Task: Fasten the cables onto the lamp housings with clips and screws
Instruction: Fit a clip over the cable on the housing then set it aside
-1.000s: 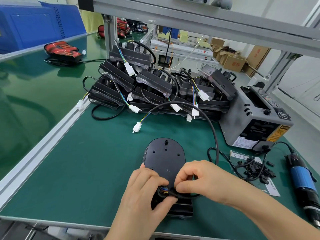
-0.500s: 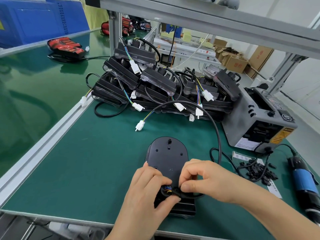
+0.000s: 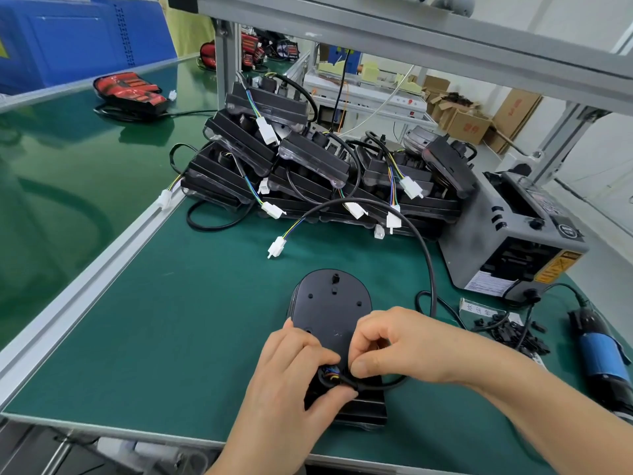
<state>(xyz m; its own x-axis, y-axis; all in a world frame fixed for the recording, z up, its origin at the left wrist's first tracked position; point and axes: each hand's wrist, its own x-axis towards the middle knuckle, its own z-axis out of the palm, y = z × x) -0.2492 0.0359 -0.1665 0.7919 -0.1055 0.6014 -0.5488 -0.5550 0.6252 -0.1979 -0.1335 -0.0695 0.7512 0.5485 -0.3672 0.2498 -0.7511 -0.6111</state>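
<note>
Here both my left hand (image 3: 291, 368) and right hand (image 3: 394, 344) pinched the cable (image 3: 383, 385) against the lamp housing (image 3: 330, 306); loosening either grip risked it springing free

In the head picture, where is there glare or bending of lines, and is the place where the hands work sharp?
Head view: soft glare lies on the glossy green bench at left; the wide lens bows the aluminium rail; the left hand, right hand and black cable are fairly sharp, evenly lit, with weak shadows.
</note>
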